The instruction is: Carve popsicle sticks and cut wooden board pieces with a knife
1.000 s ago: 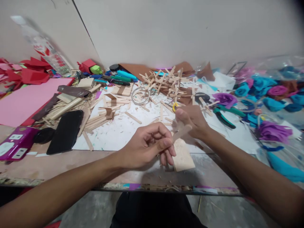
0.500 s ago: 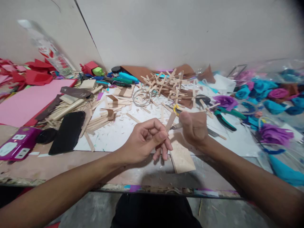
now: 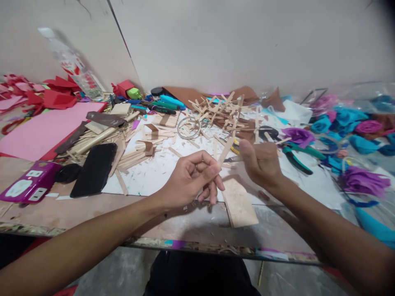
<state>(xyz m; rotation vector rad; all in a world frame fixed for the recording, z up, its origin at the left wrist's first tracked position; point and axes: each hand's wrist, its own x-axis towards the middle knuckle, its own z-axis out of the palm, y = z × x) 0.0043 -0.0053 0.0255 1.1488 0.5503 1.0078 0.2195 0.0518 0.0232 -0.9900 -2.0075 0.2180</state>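
Between the thumb and fingers of my left hand is a flat wooden craft stick, its free end slanting up and to the right. My right hand is a closed fist just right of the stick, thumb uppermost. A knife's metal blade juts out from its left side, apart from the stick; the handle is mostly hidden by the fingers. Behind the blade shows a yellow ribbed piece, whose link to the knife I cannot make out. Below the hands, thin wooden pieces lie stacked near the table's front edge.
A heap of craft sticks covers the back middle, near a clear tape ring. Green-handled pliers and paper flowers lie right. Leftward are a black phone, a purple device and a plastic bottle.
My right hand has drawn slightly away to the right from the stick, with the blade. My left hand keeps its hold. The whole view has shifted a little.
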